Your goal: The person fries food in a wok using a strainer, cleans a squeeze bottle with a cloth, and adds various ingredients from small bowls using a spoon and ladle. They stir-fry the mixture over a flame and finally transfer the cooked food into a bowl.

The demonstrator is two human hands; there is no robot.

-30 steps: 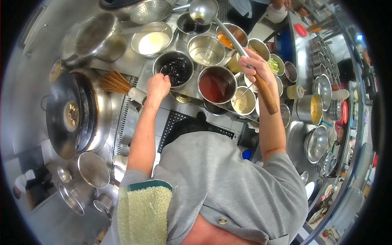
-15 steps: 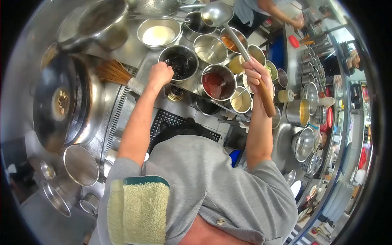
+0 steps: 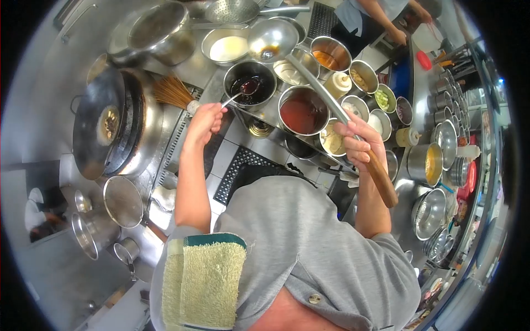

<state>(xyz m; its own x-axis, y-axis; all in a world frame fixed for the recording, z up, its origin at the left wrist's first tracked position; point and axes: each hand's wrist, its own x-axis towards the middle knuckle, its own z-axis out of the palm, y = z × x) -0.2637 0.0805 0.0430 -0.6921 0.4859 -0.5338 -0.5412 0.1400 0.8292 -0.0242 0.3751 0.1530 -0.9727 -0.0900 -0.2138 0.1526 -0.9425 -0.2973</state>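
**Transferring dark sauce (image 3: pixel 259 92): hazards and appearance**

Head view. The left hand (image 3: pixel 205 118) is closed around the thin handle of a small spoon (image 3: pixel 236 95), whose loaded tip sits in the sauce bowl (image 3: pixel 226 83). The right hand (image 3: pixel 359 144) is closed around the wooden grip of a long ladle (image 3: pixel 320 88). The ladle's cup hangs above the back row of steel bowls, just beyond the sauce bowl, and carries a small brown pool.

Hazards, as judged:
- The spoon is full and gripped at its far end, so a quick lift or tilt would likely drip sauce onto the desk (image 3: pixel 193 65) or into the red sauce bowl (image 3: pixel 280 110) just beside it.
- The ladle shaft crosses over that red bowl and its neighbours, so a swing of so long a lever could strike a rim or spill the brown pool into the wrong bowl.
- The open bowls stand almost rim to rim, which leaves little margin.
- A wok (image 3: pixel 110 124) lies to the left, beside a bamboo brush (image 3: pixel 172 92) and near the left forearm, where a careless elbow could meet it.

Appearance: the sauce is near-black, glossy and thick-looking, and lies low in its bowl. The spoon is slim metal. The ladle is polished steel with a dull wooden end.
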